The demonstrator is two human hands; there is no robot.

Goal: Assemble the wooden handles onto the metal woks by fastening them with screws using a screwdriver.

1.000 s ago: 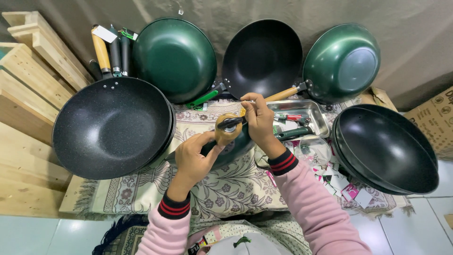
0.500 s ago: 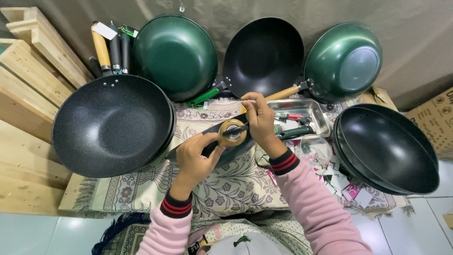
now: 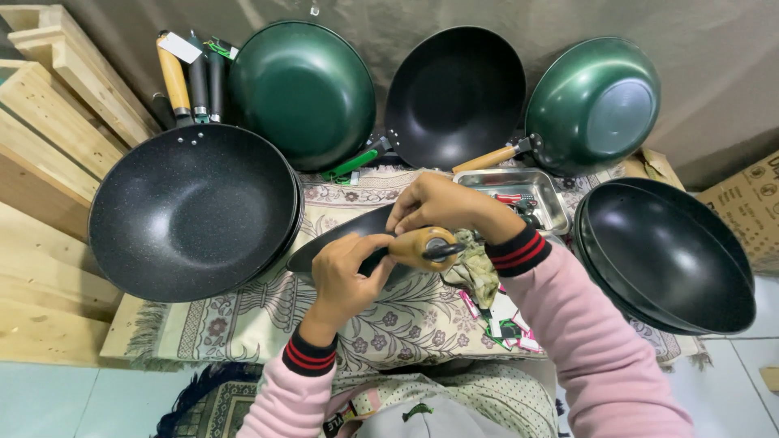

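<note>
A dark wok lies tilted on a patterned mat, its wooden handle pointing toward me. My left hand grips the handle from the left side. My right hand reaches over from above, fingers pinched at the handle's top near its dark end cap. A crumpled greenish cloth hangs below my right wrist. Whether a tool is in my right hand is hidden.
A stack of black speckled woks sits at left, another black stack at right. Green and black woks lean on the back wall. A metal tray holds small parts. Wooden planks at left; a cardboard box at right.
The view has shifted slightly; both hands stayed on the wooden handle, with my right fingers shifting a little over its top and the handle end turning more toward me.
</note>
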